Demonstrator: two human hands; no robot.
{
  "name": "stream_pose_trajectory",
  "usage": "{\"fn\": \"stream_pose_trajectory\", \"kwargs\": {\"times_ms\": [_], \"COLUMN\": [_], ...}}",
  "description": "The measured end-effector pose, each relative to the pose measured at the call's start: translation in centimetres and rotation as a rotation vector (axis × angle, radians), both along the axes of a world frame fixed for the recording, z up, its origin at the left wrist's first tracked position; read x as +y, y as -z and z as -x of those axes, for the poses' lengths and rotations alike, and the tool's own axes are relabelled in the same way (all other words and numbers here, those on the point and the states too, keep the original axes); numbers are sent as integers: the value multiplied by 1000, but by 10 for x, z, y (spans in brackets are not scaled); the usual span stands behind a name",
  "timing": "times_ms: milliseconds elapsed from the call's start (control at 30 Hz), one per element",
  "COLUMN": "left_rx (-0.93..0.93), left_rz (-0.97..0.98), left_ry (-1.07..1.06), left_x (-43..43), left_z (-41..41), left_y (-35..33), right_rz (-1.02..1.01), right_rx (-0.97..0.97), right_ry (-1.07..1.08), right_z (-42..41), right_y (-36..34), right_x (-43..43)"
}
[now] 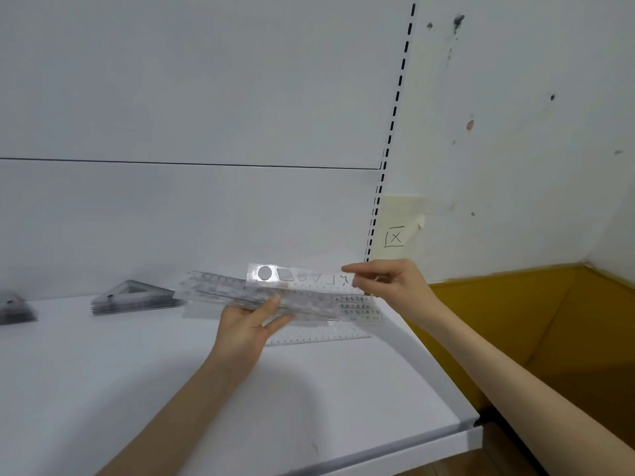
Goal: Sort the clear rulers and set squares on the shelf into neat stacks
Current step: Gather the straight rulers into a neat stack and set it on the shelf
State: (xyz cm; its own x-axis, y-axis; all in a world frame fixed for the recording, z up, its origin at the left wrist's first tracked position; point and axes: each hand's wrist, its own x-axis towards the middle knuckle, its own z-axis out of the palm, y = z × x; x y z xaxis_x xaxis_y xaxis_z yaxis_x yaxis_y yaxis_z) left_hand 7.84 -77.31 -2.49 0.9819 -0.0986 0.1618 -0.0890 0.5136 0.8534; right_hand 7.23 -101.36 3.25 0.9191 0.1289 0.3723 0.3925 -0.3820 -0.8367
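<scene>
White shelf below; left hand grips rulers, right hand pinches stencil.

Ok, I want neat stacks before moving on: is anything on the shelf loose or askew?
One clear ruler lies alone on the shelf, outside any stack, below the bundle of rulers in the left hand. The right hand pinches a stencil ruler sticking up above it.

A set-square stack runs off the left edge; the held rulers are blurred, markings unreadable.
</scene>
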Motion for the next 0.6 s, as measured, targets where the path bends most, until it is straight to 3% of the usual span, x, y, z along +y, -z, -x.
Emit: {"fn": "stream_pose_trajectory", "kwargs": {"times_ms": [200, 367, 467, 600], "left_rx": [-26, -7, -2, 135], "left_rz": [-49, -56, -60, -56], "left_ry": [166, 343, 445, 347], "left_x": [-2, -2, -7, -8], "left_z": [1, 8, 13, 5], "left_y": [3, -3, -8, -4], "right_rz": [16, 370, 478, 505], "right_rx": [-44, -14, 29, 48], "right_ry": [-38, -244, -368, -492], "right_z": [-6, -30, -43, -48], "right_y": [-1, -24, -34, -36], "right_x": [10, 13, 36, 68]}}
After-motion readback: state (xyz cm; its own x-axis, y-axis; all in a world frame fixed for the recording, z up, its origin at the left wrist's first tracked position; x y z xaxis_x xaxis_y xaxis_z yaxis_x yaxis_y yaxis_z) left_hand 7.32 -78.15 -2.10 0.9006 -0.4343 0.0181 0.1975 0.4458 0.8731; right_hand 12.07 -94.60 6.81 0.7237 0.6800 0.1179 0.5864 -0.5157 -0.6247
